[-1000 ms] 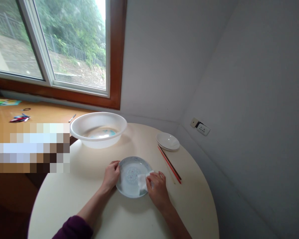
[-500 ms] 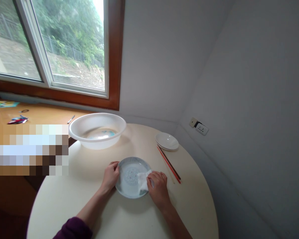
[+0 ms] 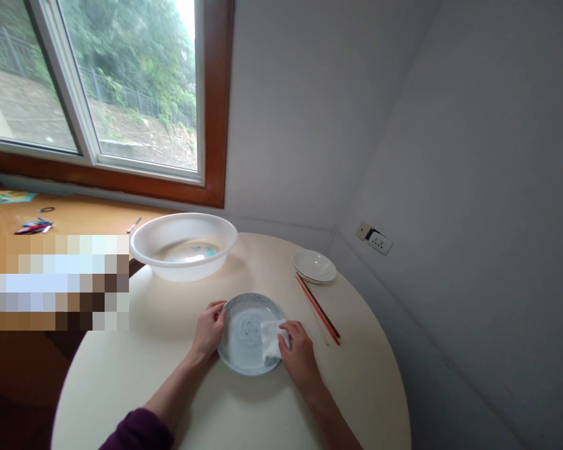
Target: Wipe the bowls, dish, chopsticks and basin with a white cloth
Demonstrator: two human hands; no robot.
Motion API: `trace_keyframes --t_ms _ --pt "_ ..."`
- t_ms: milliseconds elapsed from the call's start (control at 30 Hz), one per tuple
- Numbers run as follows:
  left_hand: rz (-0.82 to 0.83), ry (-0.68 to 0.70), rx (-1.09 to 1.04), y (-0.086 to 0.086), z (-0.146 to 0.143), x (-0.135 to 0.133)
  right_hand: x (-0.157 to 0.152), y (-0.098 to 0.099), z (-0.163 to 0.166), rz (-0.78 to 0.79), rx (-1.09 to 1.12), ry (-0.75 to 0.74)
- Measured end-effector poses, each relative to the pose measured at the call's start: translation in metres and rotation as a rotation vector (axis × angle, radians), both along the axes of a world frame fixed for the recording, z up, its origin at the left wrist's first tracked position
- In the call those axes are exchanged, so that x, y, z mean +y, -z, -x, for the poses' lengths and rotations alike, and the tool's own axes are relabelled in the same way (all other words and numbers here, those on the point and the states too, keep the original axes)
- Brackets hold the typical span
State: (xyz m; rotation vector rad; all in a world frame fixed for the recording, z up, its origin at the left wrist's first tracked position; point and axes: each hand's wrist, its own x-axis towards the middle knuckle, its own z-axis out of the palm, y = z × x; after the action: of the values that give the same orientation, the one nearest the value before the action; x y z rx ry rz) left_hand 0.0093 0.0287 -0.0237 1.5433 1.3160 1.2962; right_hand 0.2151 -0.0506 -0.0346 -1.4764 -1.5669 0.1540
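A pale grey-blue plate (image 3: 239, 353) with a speckled pattern at its centre is held over the near part of the round table (image 3: 169, 331). My left hand (image 3: 209, 328) grips its left rim, thumb toward the top face and fingers behind the edge. On the opposite side my right hand (image 3: 299, 353) has its fingers closed on a white cloth (image 3: 271, 340), which lies against the plate's right inner surface and rim. The fingertips under the cloth and behind the plate are hidden.
Several chopsticks (image 3: 319, 309) lie to the right of the plate. Beyond them are stacked white dishes (image 3: 314, 265). A large translucent basin (image 3: 182, 269) stands at the back left. A wooden desk (image 3: 84, 215) adjoins behind it, and a wall socket (image 3: 380, 242) is at right.
The fingers of my right hand have shifted slightly on the cloth at the plate's right side. The plate has tilted a little. My left hand keeps its hold on the rim.
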Motion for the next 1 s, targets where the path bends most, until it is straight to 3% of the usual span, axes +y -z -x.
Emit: trace_keyframes --t_ms 233,467,633,800,1000 --pt "-0.008 0.022 -0.186 -0.001 -0.005 -0.003 0.007 0.011 -0.002 0.060 0.248 0.039" --pt "0.058 0.026 -0.340 -0.007 -0.010 -0.011 0.009 0.005 0.000 0.203 0.280 0.063" --pt "0.081 0.014 -0.370 -0.008 -0.008 -0.011 0.011 -0.002 0.001 0.314 0.327 0.003" --pt "0.138 0.004 -0.414 -0.009 -0.008 -0.011 0.017 0.005 0.000 0.444 0.461 -0.070" --pt "0.256 -0.024 -0.544 -0.016 -0.009 -0.012 0.020 0.011 0.002 0.418 0.553 -0.019"
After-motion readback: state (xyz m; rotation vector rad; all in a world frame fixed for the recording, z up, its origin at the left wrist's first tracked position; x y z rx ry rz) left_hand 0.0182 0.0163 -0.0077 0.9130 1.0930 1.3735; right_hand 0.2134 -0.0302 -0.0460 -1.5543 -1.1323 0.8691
